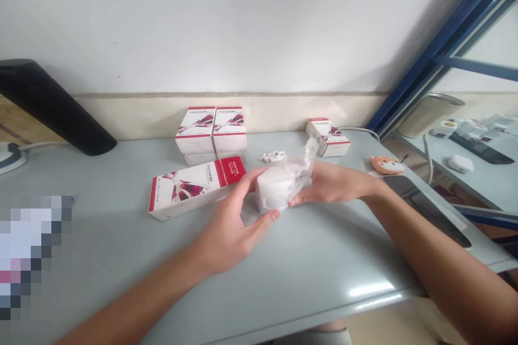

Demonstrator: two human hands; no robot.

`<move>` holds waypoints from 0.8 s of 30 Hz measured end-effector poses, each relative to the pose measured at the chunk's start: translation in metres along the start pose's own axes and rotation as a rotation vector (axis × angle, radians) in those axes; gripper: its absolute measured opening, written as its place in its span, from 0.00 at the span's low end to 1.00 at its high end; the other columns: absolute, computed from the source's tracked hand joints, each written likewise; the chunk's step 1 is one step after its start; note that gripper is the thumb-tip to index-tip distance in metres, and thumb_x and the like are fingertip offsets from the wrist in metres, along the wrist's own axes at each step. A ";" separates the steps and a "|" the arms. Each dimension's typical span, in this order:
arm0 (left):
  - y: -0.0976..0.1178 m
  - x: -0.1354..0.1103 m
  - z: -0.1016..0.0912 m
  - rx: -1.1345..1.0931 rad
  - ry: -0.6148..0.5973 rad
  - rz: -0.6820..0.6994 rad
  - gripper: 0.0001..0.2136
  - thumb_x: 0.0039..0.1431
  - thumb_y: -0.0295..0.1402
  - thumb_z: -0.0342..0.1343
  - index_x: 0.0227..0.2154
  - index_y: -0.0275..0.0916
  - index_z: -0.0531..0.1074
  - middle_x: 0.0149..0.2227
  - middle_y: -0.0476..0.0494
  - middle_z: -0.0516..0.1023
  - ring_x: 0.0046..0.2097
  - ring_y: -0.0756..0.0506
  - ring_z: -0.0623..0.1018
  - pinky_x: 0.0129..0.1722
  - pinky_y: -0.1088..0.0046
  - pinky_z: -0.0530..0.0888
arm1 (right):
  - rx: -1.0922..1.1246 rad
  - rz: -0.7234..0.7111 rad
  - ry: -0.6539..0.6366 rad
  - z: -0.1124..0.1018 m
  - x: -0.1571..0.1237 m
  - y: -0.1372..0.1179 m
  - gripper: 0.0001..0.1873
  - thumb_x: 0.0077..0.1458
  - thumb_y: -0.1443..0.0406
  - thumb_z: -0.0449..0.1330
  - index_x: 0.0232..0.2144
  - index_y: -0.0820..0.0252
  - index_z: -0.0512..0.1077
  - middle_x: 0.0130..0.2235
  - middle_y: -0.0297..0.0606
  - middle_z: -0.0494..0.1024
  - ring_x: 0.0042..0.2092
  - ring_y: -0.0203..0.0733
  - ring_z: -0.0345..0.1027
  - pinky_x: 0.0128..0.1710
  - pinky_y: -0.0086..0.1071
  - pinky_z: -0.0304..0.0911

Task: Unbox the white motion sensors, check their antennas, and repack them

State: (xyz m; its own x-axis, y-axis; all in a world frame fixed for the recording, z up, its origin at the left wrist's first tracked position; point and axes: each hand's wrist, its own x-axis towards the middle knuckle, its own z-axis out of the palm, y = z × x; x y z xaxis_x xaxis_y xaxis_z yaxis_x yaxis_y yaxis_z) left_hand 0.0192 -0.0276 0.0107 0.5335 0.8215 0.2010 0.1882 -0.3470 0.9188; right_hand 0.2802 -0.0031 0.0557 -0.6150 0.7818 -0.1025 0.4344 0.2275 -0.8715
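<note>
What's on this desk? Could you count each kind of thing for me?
White-and-red boxes: 6 (two lower ones partly hidden)
White cylinder in a plastic bag: 1
Small white plastic part: 1
Orange animal-face item: 1
Dark tablet-like slab: 1
Total: 10

On the pale grey desk (101, 215) in front of me, two white-and-red boxes (214, 129) stand side by side by the wall, another box (327, 137) sits to the right, and a fourth box (194, 188) lies flat. Off to my right are an orange animal-face pad (386, 165), a dark tablet (424, 210) and a blue metal frame (445, 48).
</note>
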 end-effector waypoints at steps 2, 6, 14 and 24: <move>-0.002 0.002 0.000 0.010 0.009 -0.047 0.24 0.69 0.43 0.60 0.65 0.50 0.66 0.66 0.41 0.73 0.67 0.34 0.72 0.65 0.56 0.70 | -0.038 0.000 0.007 0.002 0.000 0.000 0.27 0.56 0.55 0.73 0.55 0.55 0.78 0.50 0.40 0.83 0.50 0.49 0.76 0.52 0.40 0.71; -0.008 0.006 -0.002 0.119 -0.012 -0.183 0.25 0.67 0.47 0.61 0.65 0.51 0.67 0.65 0.42 0.75 0.66 0.31 0.73 0.66 0.50 0.70 | -0.092 -0.030 0.088 0.001 -0.001 0.004 0.33 0.54 0.54 0.74 0.59 0.54 0.74 0.52 0.40 0.82 0.50 0.48 0.75 0.50 0.39 0.71; -0.005 0.002 0.001 0.079 0.070 -0.077 0.35 0.63 0.43 0.66 0.70 0.52 0.60 0.70 0.42 0.69 0.70 0.34 0.69 0.67 0.55 0.70 | 0.019 -0.006 -0.001 0.018 0.011 0.007 0.26 0.56 0.56 0.73 0.55 0.55 0.76 0.48 0.39 0.83 0.45 0.46 0.75 0.45 0.37 0.72; -0.006 0.009 -0.003 0.143 0.043 -0.248 0.18 0.59 0.49 0.68 0.48 0.46 0.79 0.50 0.45 0.85 0.53 0.34 0.82 0.51 0.57 0.79 | -0.165 -0.033 0.024 0.036 0.018 0.008 0.25 0.51 0.61 0.74 0.52 0.53 0.77 0.56 0.38 0.81 0.56 0.54 0.74 0.52 0.40 0.70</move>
State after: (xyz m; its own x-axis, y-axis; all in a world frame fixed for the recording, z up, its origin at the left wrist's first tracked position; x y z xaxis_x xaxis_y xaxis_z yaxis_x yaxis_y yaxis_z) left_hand 0.0205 -0.0170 0.0082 0.4214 0.9068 -0.0071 0.4246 -0.1904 0.8851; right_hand 0.2489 -0.0083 0.0295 -0.6160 0.7853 -0.0622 0.5176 0.3439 -0.7834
